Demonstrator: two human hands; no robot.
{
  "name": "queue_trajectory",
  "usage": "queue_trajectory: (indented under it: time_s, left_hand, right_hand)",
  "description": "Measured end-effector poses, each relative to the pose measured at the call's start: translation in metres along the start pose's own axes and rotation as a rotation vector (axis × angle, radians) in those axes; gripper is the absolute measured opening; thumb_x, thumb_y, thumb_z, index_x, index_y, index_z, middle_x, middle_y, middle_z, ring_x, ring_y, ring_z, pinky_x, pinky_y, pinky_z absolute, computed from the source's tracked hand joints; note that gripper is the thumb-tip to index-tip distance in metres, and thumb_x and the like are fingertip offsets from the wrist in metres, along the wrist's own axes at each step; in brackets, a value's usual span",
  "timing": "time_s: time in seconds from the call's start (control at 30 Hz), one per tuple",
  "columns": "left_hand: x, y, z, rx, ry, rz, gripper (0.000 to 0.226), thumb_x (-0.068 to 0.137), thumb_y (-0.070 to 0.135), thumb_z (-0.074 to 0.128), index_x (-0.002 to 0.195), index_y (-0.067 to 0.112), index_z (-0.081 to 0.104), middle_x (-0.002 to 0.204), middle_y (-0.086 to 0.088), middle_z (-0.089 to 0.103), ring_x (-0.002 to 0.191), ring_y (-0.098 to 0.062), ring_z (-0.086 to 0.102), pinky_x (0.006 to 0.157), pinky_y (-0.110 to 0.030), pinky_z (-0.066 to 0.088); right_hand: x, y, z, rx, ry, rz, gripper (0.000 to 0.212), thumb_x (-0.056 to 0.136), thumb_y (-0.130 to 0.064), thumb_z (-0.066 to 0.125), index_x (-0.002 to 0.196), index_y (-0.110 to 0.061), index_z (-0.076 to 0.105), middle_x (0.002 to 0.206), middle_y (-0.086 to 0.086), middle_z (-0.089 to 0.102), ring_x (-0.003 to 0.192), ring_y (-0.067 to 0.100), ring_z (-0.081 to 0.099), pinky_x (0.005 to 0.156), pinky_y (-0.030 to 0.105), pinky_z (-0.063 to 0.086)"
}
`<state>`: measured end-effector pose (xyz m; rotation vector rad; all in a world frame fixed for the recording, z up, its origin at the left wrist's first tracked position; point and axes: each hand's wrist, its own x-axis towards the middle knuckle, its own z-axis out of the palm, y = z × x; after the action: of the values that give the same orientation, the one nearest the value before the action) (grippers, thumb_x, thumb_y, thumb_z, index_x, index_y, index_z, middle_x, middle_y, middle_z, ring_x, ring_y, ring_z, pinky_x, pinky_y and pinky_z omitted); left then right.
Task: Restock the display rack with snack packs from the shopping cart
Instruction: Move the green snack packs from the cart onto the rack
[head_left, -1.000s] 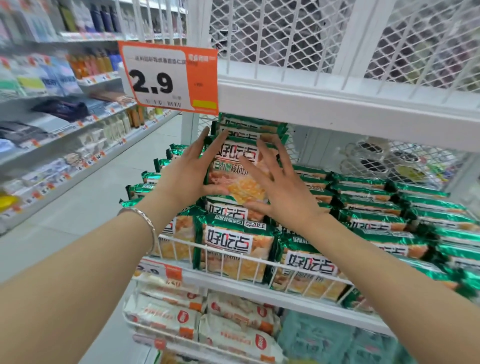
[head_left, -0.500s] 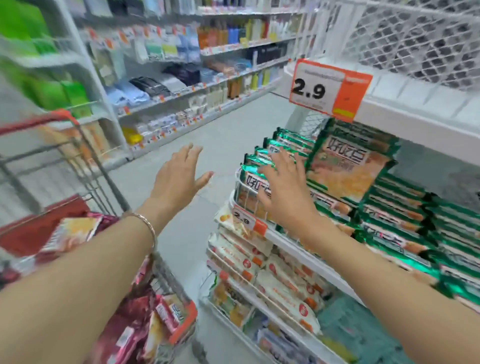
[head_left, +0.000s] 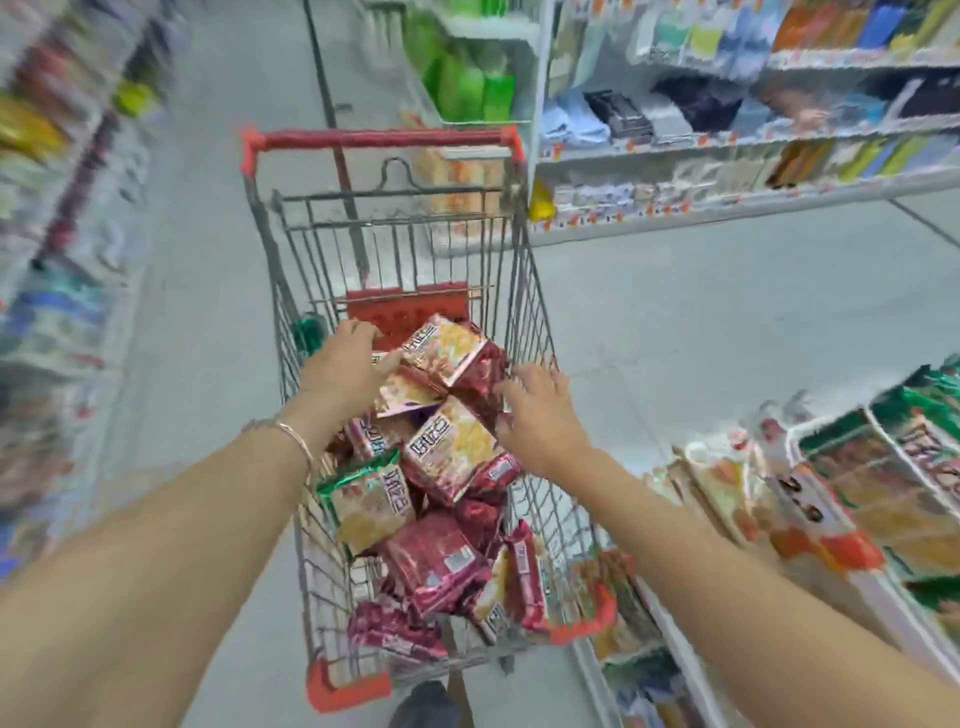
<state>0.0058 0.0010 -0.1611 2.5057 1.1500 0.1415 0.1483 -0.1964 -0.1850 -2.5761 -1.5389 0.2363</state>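
A wire shopping cart (head_left: 291, 332) with a red handle stands in front of me, piled with several dark red snack packs (head_left: 447, 452) and one green snack pack (head_left: 371, 501). My left hand (head_left: 348, 364) hovers over the far end of the pile, fingers apart, its thumb touching the top red pack (head_left: 449, 345). My right hand (head_left: 540, 410) reaches in from the right with fingers spread, touching the side of the same heap; neither hand holds a pack. The display rack (head_left: 872, 493) with green packs is at the right edge, blurred.
Store shelves (head_left: 727, 156) with mixed goods run along the far right, and another blurred shelf row (head_left: 57, 234) lines the left. Grey aisle floor (head_left: 701, 312) lies between the cart and the shelves. A dark shoe (head_left: 423, 706) shows below the cart.
The view swung left from the display rack to the cart. Both hands left the green packs on the rack and moved down into the cart onto the red packs.
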Motion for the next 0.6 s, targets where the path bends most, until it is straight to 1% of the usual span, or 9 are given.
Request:
queue_trajectory:
  time_s: [0.1, 0.2, 0.27, 0.33, 0.43, 0.47, 0.5, 0.57, 0.6]
  left_hand:
    - [0.005, -0.038, -0.001, -0.041, 0.040, -0.096, 0.032, 0.099, 0.042, 0.052, 0.106, 0.012, 0.061, 0.115, -0.011, 0.057, 0.104, -0.033, 0.059, 0.084, -0.041, 0.049]
    - [0.005, -0.063, -0.001, -0.061, 0.082, -0.147, 0.029, 0.100, 0.034, 0.053, 0.120, 0.016, 0.064, 0.130, -0.010, 0.058, 0.114, -0.030, 0.058, 0.092, -0.040, 0.046]
    - [0.005, -0.074, 0.001, -0.085, 0.137, -0.157, 0.026, 0.099, 0.028, 0.054, 0.119, 0.017, 0.066, 0.130, -0.009, 0.059, 0.112, -0.028, 0.059, 0.092, -0.039, 0.047]
    - [0.003, -0.083, 0.001, -0.087, 0.170, -0.153, 0.025, 0.098, 0.023, 0.054, 0.118, 0.016, 0.067, 0.127, -0.009, 0.061, 0.109, -0.027, 0.060, 0.089, -0.037, 0.047]
    - [-0.005, -0.089, 0.001, -0.092, 0.209, -0.135, 0.025, 0.097, 0.018, 0.054, 0.117, 0.015, 0.068, 0.122, -0.008, 0.063, 0.103, -0.024, 0.060, 0.084, -0.035, 0.044]
    - [-0.008, -0.090, 0.001, -0.099, 0.216, -0.125, 0.025, 0.097, 0.017, 0.054, 0.117, 0.015, 0.068, 0.120, -0.007, 0.064, 0.099, -0.023, 0.060, 0.084, -0.035, 0.044]
    - [-0.010, -0.090, 0.001, -0.106, 0.214, -0.108, 0.025, 0.096, 0.017, 0.055, 0.117, 0.015, 0.068, 0.118, -0.006, 0.064, 0.096, -0.020, 0.059, 0.083, -0.035, 0.045]
    - [-0.015, -0.087, 0.002, -0.147, 0.162, -0.050, 0.028, 0.091, 0.020, 0.062, 0.119, 0.018, 0.066, 0.116, -0.001, 0.064, 0.095, -0.014, 0.057, 0.084, -0.032, 0.046]
    - [-0.017, -0.084, 0.004, -0.185, 0.098, -0.019, 0.036, 0.087, 0.023, 0.067, 0.123, 0.021, 0.063, 0.118, 0.001, 0.063, 0.099, -0.013, 0.058, 0.088, -0.031, 0.048]
  right_hand:
    - [0.025, -0.023, 0.033, 0.016, -0.094, -0.081, 0.050, 0.093, -0.027, 0.055, 0.141, -0.014, 0.048, 0.143, 0.008, 0.045, 0.139, 0.025, 0.034, 0.119, 0.044, 0.017]
    - [0.044, -0.047, 0.064, 0.103, -0.210, -0.150, 0.051, 0.090, -0.016, 0.057, 0.140, -0.010, 0.050, 0.139, 0.011, 0.053, 0.132, 0.029, 0.045, 0.113, 0.039, 0.032]
    - [0.052, -0.066, 0.086, 0.179, -0.274, -0.168, 0.050, 0.088, -0.008, 0.057, 0.138, -0.004, 0.051, 0.139, 0.016, 0.054, 0.131, 0.034, 0.048, 0.109, 0.040, 0.038]
    - [0.055, -0.084, 0.117, 0.186, -0.320, -0.219, 0.059, 0.088, -0.011, 0.060, 0.143, -0.003, 0.041, 0.146, 0.017, 0.046, 0.139, 0.036, 0.039, 0.113, 0.044, 0.033]
    - [0.048, -0.100, 0.160, -0.080, -0.393, -0.336, 0.086, 0.091, -0.015, 0.061, 0.157, -0.007, 0.006, 0.163, 0.011, 0.020, 0.153, 0.031, 0.007, 0.124, 0.050, 0.002]
    - [0.048, -0.102, 0.169, -0.161, -0.368, -0.364, 0.083, 0.089, -0.010, 0.060, 0.156, -0.006, 0.012, 0.160, 0.013, 0.026, 0.151, 0.031, 0.012, 0.124, 0.051, -0.001]
    - [0.050, -0.103, 0.173, -0.178, -0.320, -0.389, 0.073, 0.086, -0.006, 0.061, 0.151, -0.004, 0.029, 0.150, 0.015, 0.039, 0.145, 0.032, 0.025, 0.124, 0.051, 0.000]
    - [0.058, -0.101, 0.168, -0.055, -0.217, -0.420, 0.041, 0.085, -0.002, 0.061, 0.125, -0.006, 0.061, 0.119, 0.013, 0.060, 0.119, 0.029, 0.051, 0.123, 0.050, 0.013]
    - [0.062, -0.097, 0.157, 0.042, -0.222, -0.409, 0.028, 0.087, -0.003, 0.061, 0.114, -0.008, 0.069, 0.108, 0.010, 0.064, 0.108, 0.027, 0.056, 0.118, 0.049, 0.024]
